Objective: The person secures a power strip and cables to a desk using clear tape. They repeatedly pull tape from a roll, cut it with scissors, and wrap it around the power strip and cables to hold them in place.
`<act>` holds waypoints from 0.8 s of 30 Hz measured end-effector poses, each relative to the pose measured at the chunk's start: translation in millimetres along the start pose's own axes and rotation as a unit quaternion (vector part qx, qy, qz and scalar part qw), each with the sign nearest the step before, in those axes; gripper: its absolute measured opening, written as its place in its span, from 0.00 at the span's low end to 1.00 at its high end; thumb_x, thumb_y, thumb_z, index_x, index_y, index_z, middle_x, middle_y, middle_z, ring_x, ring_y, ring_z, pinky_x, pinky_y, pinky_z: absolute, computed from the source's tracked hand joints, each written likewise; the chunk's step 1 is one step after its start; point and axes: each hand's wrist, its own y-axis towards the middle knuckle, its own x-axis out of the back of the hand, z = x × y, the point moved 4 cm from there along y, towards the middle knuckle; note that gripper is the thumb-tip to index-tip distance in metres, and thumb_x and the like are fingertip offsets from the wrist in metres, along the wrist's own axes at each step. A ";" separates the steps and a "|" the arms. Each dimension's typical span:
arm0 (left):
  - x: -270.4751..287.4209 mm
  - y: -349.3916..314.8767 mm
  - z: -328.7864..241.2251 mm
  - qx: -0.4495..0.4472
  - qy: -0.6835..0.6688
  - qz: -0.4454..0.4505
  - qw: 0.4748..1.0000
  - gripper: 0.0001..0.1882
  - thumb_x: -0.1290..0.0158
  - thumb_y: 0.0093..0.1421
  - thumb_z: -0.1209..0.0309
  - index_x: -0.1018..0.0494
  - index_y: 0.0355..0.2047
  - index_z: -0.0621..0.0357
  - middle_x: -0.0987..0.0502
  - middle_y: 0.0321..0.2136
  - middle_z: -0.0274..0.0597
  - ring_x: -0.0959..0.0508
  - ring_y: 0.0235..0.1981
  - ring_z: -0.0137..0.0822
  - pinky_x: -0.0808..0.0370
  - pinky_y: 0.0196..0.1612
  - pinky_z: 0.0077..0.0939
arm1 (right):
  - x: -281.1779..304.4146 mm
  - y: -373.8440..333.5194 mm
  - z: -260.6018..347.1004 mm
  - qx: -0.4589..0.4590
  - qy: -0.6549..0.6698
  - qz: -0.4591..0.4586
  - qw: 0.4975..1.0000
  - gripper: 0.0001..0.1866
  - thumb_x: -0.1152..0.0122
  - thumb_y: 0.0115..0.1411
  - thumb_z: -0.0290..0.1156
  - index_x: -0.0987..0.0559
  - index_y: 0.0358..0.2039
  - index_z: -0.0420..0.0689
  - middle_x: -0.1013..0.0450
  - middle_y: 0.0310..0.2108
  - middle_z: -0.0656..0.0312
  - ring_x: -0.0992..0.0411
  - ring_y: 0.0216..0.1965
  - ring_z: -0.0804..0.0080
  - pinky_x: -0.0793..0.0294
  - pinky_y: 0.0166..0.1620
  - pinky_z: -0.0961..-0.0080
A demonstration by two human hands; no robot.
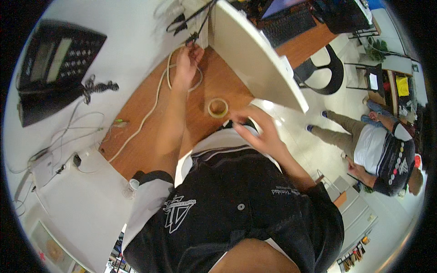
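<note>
My left hand [187, 61] reaches to the far corner of the brown desktop [148, 102], its fingers closed around a black cable [193, 38] beside the white partition. A loop of pale cable [169, 68] lies around that wrist and trails over the wood toward me. Close to my body, my right hand [259, 129] hovers by the desk's near edge with thumb and fingers apart, holding nothing that I can see. Just left of its fingertips a roll of tape [217, 108] rests flat on the desk.
A black desk phone [59, 68] hangs at the left with a coiled cord [98, 88]. Thin cables run along the wall below it. The white partition [259, 54] rises at the right, with a keyboard [289, 29] beyond. Another person [373, 145] stands farther right, near a black chair [330, 73].
</note>
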 end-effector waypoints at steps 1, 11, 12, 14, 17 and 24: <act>-1.6 -5.1 4.1 0.008 -0.001 0.010 1.000 0.12 0.53 0.75 0.67 0.28 0.51 0.60 0.24 0.43 0.41 0.21 0.44 0.39 0.21 0.57 0.37 | -30.5 -4.4 -50.6 -0.083 0.065 0.007 0.994 0.16 0.31 0.64 0.32 0.20 0.49 0.40 0.20 0.41 0.57 0.22 0.40 0.68 0.23 0.44 0.72; 35.8 -120.7 0.5 -0.065 0.467 0.042 0.881 0.12 0.50 0.68 0.73 0.24 0.50 0.61 0.18 0.45 0.45 0.18 0.50 0.48 0.22 0.54 0.39 | -111.6 -23.2 -219.8 -0.001 -0.315 -0.030 0.949 0.36 0.22 0.49 0.30 0.30 0.56 0.42 0.31 0.43 0.45 0.30 0.50 0.42 0.26 0.55 0.55; 34.5 -147.4 4.4 -0.125 0.613 0.093 0.774 0.12 0.48 0.66 0.75 0.22 0.48 0.60 0.18 0.44 0.44 0.17 0.48 0.50 0.22 0.52 0.40 | -109.4 -27.5 -233.2 -0.051 -0.267 -0.048 0.961 0.34 0.23 0.50 0.28 0.30 0.56 0.42 0.31 0.42 0.46 0.29 0.50 0.43 0.25 0.53 0.57; 39.6 -187.2 28.2 -0.102 0.653 0.172 0.731 0.12 0.45 0.62 0.76 0.20 0.45 0.56 0.18 0.44 0.46 0.20 0.47 0.50 0.25 0.51 0.42 | -108.1 -45.3 -265.6 -0.176 -0.131 -0.071 0.973 0.32 0.26 0.51 0.25 0.30 0.55 0.42 0.30 0.41 0.46 0.27 0.49 0.44 0.23 0.49 0.60; 22.7 -226.5 57.7 -0.250 0.706 0.293 0.594 0.17 0.42 0.59 0.74 0.19 0.50 0.50 0.19 0.45 0.43 0.22 0.49 0.49 0.26 0.52 0.40 | -108.9 -69.5 -301.4 -0.419 0.203 -0.082 0.881 0.28 0.29 0.53 0.22 0.30 0.54 0.42 0.28 0.38 0.47 0.26 0.48 0.46 0.21 0.43 0.64; 19.2 -201.9 80.6 -0.176 0.721 0.342 0.576 0.15 0.41 0.61 0.72 0.19 0.49 0.51 0.18 0.43 0.42 0.24 0.46 0.44 0.28 0.49 0.38 | -84.7 -38.6 -226.1 0.051 -0.265 -0.048 0.962 0.26 0.38 0.52 0.18 0.21 0.54 0.49 0.37 0.63 0.39 0.35 0.61 0.35 0.31 0.61 0.43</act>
